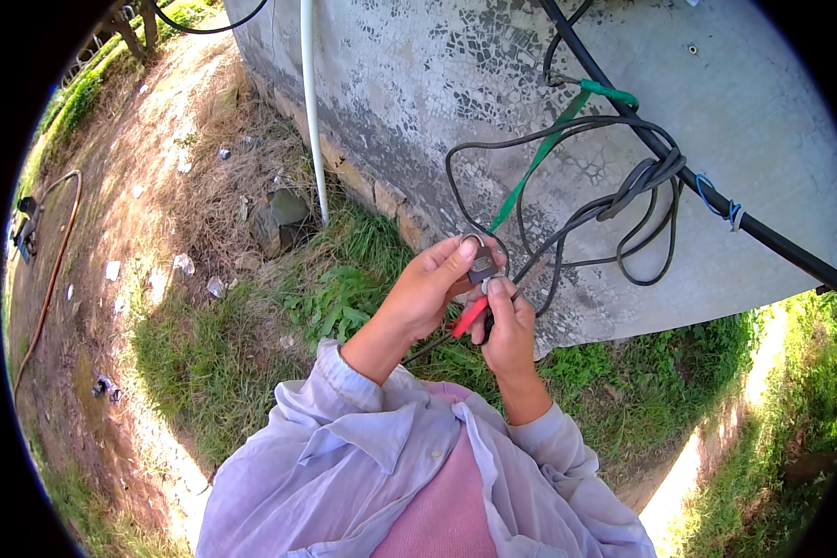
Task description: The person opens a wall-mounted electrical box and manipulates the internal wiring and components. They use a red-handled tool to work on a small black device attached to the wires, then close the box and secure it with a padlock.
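Observation:
My left hand is closed on a dark padlock with a metal shackle, fingertips at its top. My right hand is closed just below, thumb on a small silver piece at the lock's lower end, holding a red-and-black item, whose exact kind I cannot make out. Black cables pass behind and beside my hands. A green strap runs from behind them up to a black pipe, where it is tied.
A stained concrete wall fills the upper right, with coiled cable hanging against it. A white pipe stands at left. Dry ground, litter, grass, a rock and a brown hose lie to the left; sunlit grass borders the right.

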